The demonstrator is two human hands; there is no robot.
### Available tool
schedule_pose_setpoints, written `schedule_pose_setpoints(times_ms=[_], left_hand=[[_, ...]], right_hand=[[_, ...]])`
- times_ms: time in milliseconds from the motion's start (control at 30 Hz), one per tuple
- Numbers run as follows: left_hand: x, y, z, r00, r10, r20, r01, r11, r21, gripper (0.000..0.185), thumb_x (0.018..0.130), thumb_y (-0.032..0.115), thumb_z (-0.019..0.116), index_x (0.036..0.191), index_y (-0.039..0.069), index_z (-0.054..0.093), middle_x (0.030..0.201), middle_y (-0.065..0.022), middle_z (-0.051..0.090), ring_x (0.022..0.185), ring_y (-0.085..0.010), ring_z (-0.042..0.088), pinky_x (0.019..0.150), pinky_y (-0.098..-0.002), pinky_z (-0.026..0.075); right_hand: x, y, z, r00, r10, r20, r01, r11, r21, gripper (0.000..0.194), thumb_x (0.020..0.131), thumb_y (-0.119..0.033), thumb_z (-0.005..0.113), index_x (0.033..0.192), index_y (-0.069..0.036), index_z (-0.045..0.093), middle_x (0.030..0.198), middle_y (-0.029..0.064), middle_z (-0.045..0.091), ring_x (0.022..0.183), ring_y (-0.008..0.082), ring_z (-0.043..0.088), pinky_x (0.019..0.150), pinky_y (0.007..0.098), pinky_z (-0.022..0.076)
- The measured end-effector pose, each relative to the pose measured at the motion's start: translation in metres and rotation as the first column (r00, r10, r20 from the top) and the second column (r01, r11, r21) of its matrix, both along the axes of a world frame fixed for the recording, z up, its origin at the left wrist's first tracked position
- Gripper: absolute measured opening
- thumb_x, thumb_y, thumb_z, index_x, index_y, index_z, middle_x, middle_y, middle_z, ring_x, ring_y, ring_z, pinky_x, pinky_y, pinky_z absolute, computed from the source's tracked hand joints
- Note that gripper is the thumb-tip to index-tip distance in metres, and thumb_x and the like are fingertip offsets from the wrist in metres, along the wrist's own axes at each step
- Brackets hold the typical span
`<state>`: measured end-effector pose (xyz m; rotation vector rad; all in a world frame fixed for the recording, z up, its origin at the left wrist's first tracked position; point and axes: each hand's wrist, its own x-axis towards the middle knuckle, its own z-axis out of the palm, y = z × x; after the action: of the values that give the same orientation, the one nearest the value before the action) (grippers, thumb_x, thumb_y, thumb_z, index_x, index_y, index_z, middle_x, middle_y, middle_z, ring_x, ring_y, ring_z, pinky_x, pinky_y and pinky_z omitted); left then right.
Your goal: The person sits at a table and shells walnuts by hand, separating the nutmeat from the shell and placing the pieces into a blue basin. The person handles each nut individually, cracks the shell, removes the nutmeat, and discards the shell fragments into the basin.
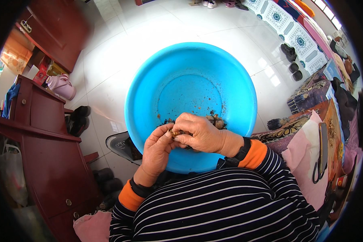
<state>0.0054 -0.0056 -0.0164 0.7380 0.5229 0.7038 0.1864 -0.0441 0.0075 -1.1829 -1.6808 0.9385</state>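
Over the near side of a large blue plastic basin (193,50), my left hand (157,143) pinches a small brown nut piece (176,133), apparently walnut. The fingertips of my right hand (201,133) meet it from the other side, so both hands grip the same piece. Beyond my right knuckles, several walnuts (218,123) and dark husk scraps rest in the basin. My fingers hide part of that pile. Small brown crumbs are scattered over the basin floor (187,93).
A dark clear-edged bag (121,143) lies against the basin's left side. Red wooden cabinets (54,169) stand at left, with a pink thermos (62,86) beside them. At right, a phone (322,145) lies on pink cloth (302,160) near a wooden board (332,130). Black shoes (288,52) sit on the tiles.
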Motion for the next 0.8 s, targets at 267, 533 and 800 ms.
schedule_pose_setpoints(times_ms=[267,533,800], left_hand=[[-0.001,0.000,-0.001,1.000,-0.012,-0.027,0.012,1.000,-0.007,0.028,0.098,0.013,0.049,0.119,-0.005,0.053,0.105,-0.0159,0.064,0.088,-0.0241,0.065,0.075,-0.0361,0.056],[-0.001,-0.002,-0.005,0.969,0.012,-0.245,0.009,0.997,0.083,0.026,0.096,0.016,0.055,0.112,-0.004,0.056,0.093,-0.0139,0.066,0.069,-0.0209,0.065,0.061,-0.0321,0.055],[-0.003,-0.001,-0.001,0.985,-0.002,-0.170,0.009,0.999,0.041,0.033,0.100,0.023,0.043,0.112,-0.005,0.056,0.094,-0.0172,0.064,0.071,-0.0247,0.064,0.064,-0.0356,0.054]], right_hand=[[0.004,0.001,-0.008,0.990,0.048,-0.131,-0.061,0.994,-0.095,0.008,0.083,-0.004,0.066,0.088,0.000,0.061,0.089,0.0086,0.056,0.074,0.0179,0.058,0.069,0.0302,0.0490],[0.006,0.005,-0.010,0.996,0.051,-0.071,-0.062,0.985,-0.161,0.011,0.083,-0.009,0.066,0.086,0.000,0.061,0.083,0.0091,0.060,0.069,0.0176,0.057,0.062,0.0308,0.0480],[0.014,0.008,-0.003,0.887,-0.154,-0.435,-0.148,0.799,-0.583,0.008,0.085,-0.005,0.059,0.089,0.002,0.061,0.078,0.0103,0.065,0.065,0.0142,0.061,0.054,0.0248,0.0500]])
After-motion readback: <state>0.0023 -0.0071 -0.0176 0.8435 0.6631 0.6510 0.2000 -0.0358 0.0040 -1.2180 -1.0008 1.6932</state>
